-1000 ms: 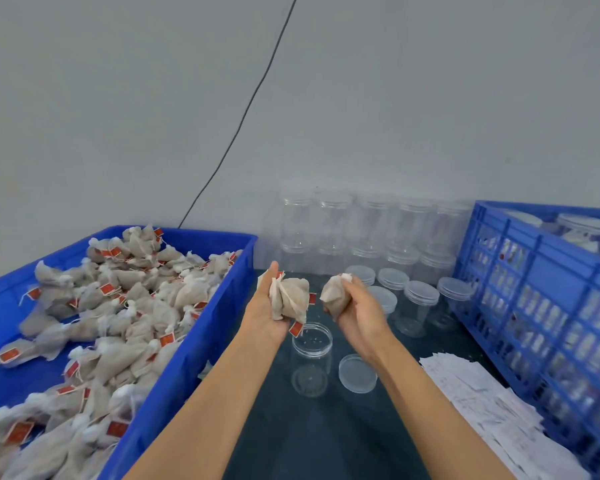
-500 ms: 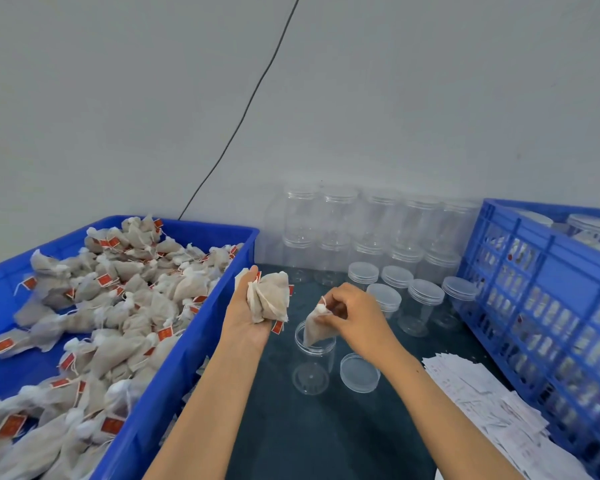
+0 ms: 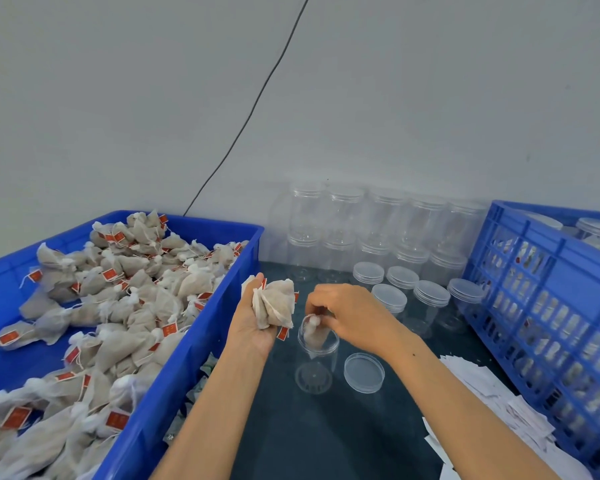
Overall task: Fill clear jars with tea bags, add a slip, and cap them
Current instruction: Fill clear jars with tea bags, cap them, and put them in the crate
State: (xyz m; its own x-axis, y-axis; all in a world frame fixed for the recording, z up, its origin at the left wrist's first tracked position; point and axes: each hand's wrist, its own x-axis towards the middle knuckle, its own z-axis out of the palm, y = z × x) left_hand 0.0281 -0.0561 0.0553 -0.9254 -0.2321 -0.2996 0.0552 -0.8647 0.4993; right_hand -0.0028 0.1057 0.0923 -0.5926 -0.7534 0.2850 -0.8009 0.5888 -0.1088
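A blue bin (image 3: 194,341) heaped with tea bags fills eight o'clock. At five o'clock lie paper slips (image 3: 499,407). Centre, the left hand (image 3: 253,323) clutches a bunch of tea bags (image 3: 274,306); the right hand (image 3: 350,313) pinches one tea bag (image 3: 314,336) in the mouth of the open jar (image 3: 316,365), its lid (image 3: 364,372) at the jar's three o'clock.

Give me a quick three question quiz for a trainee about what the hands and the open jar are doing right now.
1. True or false: the open jar already has its lid on.
2. Which hand holds the bunch of tea bags? A. left hand B. right hand
3. Fill in: the loose lid lies on the table to the jar's ____.

Key: 1 false; 2 A; 3 right.
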